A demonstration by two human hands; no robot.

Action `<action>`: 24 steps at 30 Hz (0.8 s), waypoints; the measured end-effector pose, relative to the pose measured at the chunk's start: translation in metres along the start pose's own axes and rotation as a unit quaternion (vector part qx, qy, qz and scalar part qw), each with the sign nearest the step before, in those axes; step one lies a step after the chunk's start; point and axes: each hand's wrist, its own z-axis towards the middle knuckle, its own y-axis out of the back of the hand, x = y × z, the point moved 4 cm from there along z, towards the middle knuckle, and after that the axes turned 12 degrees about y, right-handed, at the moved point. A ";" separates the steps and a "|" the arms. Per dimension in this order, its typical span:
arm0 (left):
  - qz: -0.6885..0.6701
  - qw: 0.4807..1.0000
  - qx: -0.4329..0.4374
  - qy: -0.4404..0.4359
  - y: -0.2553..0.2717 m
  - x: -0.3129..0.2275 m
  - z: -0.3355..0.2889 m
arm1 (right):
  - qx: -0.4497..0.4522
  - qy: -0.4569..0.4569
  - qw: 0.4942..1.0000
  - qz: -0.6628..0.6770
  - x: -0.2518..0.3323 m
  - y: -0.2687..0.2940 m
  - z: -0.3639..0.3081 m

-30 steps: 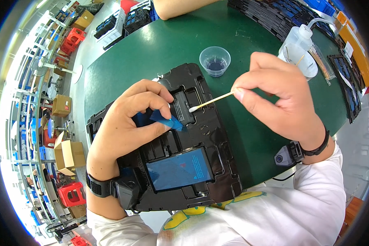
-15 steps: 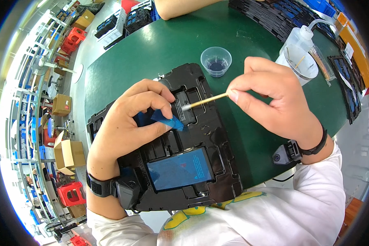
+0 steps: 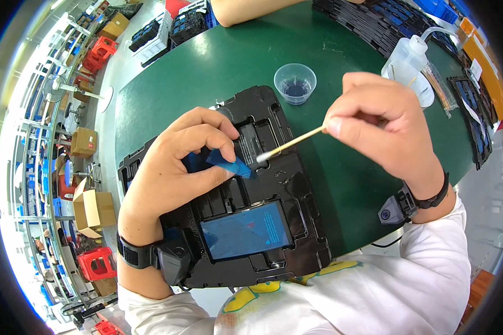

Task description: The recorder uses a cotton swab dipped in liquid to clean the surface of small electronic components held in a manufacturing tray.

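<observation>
Head view, centre: one black moulded tray (image 3: 314, 245), tilted, near edge close to a white shirt (image 3: 385, 279). In the tray, at 1 o'clock: one dark flat panel (image 3: 250, 146) with small pale print, seated in a recess. At 5 o'clock in the same tray: one rectangular blue-faced panel (image 3: 244, 230). Over the tray at 10 o'clock: left hand (image 3: 173, 162), fingers curled, thumb and forefinger pinched on a loose piece of blue film (image 3: 229, 162) beside the dark panel. At 2 o'clock of the tray: right hand (image 3: 380, 123), thumb and forefinger closed on the stick end of one cotton swab (image 3: 296, 140); stick slanting down toward 8 o'clock, white tip at the dark panel's near edge, contact or slight gap impossible to tell. On the green table (image 3: 207, 72), at 1 o'clock beyond the tray: one clear plastic cup (image 3: 282, 92); farther out, stacked black trays (image 3: 363, 28). At 2 o'clock, behind the right hand: one white squeeze bottle (image 3: 405, 56) with bent spout. At 12 o'clock, far side: forearm (image 3: 246, 8) of another person.
</observation>
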 end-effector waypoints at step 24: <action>-0.001 1.000 -0.013 -0.023 0.003 -0.001 -0.002 | -0.204 0.120 0.942 -0.239 0.047 0.027 -0.019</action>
